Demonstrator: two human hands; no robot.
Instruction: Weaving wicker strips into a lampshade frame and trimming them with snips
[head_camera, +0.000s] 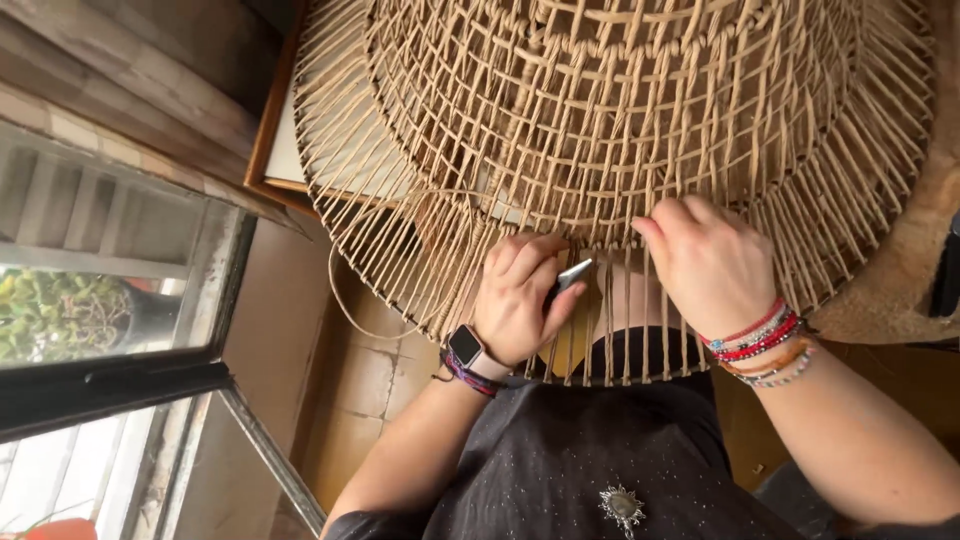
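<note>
The left hand (520, 300), just left of the frame's centre, has its fingers curled shut around a small flat metal tool (570, 274) whose pale tip pokes out to the right between thumb and forefinger. Its knuckles press against the lower edge of the weave. The right hand (708, 262), right of centre, bends its fingers down into the strands; the fingertips are hidden among them, so whether they pinch one strand cannot be told.

Both hands rest on a large woven basket (640, 110) that fills the upper half of the frame. It is made of tan fibre in an open lattice, tighter in bands near the top, with long unwoven spokes fanning out along its lower rim over the person's dark shirt (590, 460). One loose strand (345, 295) loops down at centre left.

A smartwatch (465, 345) sits on the left wrist, and beaded bracelets (762, 345) on the right. A window (100, 300) occupies the left side.
</note>
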